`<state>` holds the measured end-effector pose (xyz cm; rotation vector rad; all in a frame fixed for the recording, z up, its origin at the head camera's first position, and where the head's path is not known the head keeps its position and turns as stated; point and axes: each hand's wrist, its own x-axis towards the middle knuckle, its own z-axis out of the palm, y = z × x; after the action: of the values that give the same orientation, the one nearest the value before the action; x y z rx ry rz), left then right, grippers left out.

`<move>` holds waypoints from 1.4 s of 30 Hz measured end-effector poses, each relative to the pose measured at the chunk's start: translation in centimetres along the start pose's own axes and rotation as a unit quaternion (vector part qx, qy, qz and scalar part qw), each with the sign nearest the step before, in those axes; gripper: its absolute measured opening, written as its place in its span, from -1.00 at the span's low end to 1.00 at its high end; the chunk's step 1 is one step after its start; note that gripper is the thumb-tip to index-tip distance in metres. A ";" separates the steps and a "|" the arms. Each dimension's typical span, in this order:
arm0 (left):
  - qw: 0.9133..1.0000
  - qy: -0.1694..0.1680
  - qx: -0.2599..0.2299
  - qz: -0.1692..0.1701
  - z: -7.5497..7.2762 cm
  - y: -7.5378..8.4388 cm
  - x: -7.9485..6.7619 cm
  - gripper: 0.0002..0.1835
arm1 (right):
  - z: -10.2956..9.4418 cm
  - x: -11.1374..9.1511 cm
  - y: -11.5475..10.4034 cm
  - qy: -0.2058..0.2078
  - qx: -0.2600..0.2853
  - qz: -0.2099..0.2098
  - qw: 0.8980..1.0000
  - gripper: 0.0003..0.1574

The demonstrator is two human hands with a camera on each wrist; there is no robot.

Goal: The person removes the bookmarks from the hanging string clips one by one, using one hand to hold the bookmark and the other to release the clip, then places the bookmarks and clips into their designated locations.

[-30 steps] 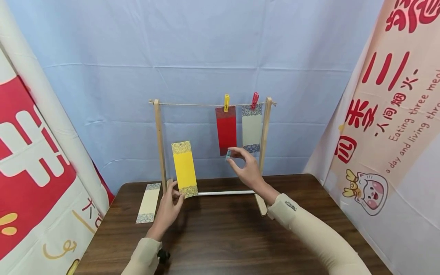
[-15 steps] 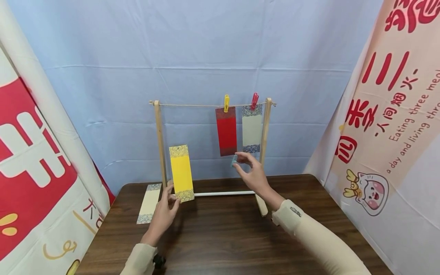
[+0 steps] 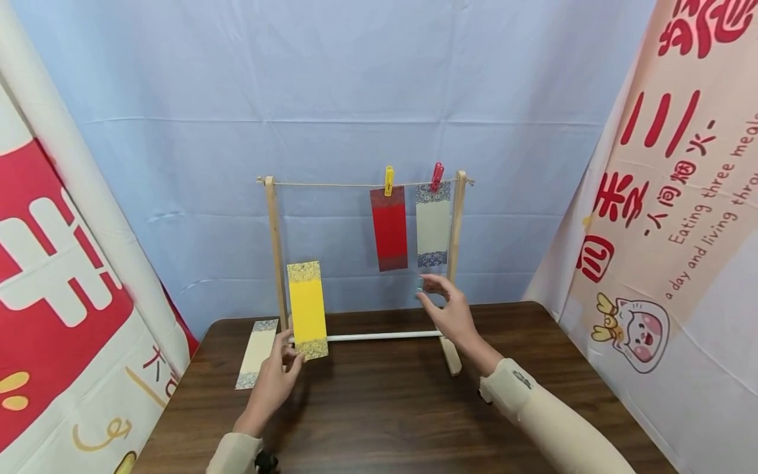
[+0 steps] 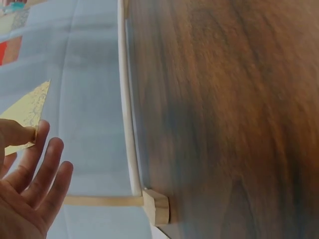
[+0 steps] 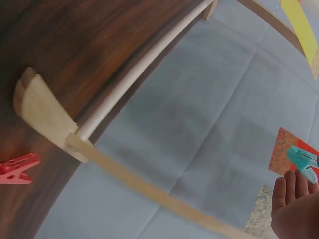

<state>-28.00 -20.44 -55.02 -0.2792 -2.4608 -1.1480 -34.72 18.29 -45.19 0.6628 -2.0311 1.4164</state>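
My left hand (image 3: 274,378) pinches the lower left corner of a yellow paper card (image 3: 308,309) with patterned ends, holding it upright by the rack's left post. In the left wrist view, thumb and index finger grip the card's corner (image 4: 31,107) while the other fingers extend. A small teal clothespin (image 5: 301,158) is pinched in my right hand (image 3: 457,322), below the hanging cards. On the string (image 3: 331,185), a yellow clothespin (image 3: 389,181) holds a red card (image 3: 389,230), and a red clothespin (image 3: 437,177) holds a pale card (image 3: 433,227) with blue patterned ends.
The wooden rack's left post (image 3: 274,243), right post (image 3: 455,243) and white lower rod (image 3: 379,336) stand at the table's back. A cream card (image 3: 258,352) lies on the dark table (image 3: 379,408) at left. Another red clothespin (image 5: 19,169) lies near the rack's right foot (image 5: 47,112).
The left hand has lowered the yellow card and shifted it slightly left. My right hand, still pinching the teal clothespin, has moved right and down, away from the red card.
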 end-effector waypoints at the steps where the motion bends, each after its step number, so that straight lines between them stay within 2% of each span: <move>1: 1.000 0.001 0.006 -0.001 -0.1 -0.1 -0.1 -0.35 | -0.2 -0.2 0.2 0.000 -0.006 0.004 1.000 -0.49; 5: 1.000 0.004 0.010 -0.007 -0.5 -0.4 -0.5 -0.36 | -1.1 -0.7 0.7 0.004 -0.031 0.016 0.999 -0.51; 10: 1.000 0.002 0.010 -0.006 -1.3 -0.6 -0.9 -0.36 | -1.8 -1.3 1.3 0.015 -0.052 0.009 0.998 -0.51; 21: 1.000 -0.008 0.025 -0.005 -2.7 -1.2 -1.7 -0.37 | -3.1 -2.9 2.1 0.033 -0.059 0.029 0.997 -0.49; 24: 1.000 -0.006 0.020 -0.009 -2.9 -1.5 -2.1 -0.37 | -3.5 -3.2 1.8 0.038 -0.064 0.028 0.997 -0.48; 33: 1.000 0.003 0.017 -0.016 -3.3 -2.6 -3.0 -0.38 | -5.0 -4.3 -0.9 0.039 -0.063 0.035 0.997 -0.53; 42: 0.998 0.012 0.050 -0.028 -4.0 -3.0 -3.9 -0.38 | -6.1 -5.2 0.1 0.050 -0.079 0.042 0.995 -0.55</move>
<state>-24.46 -25.52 -56.47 -0.1670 -2.5101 -1.0406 -30.03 24.51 -47.22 0.4357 -2.0868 1.2922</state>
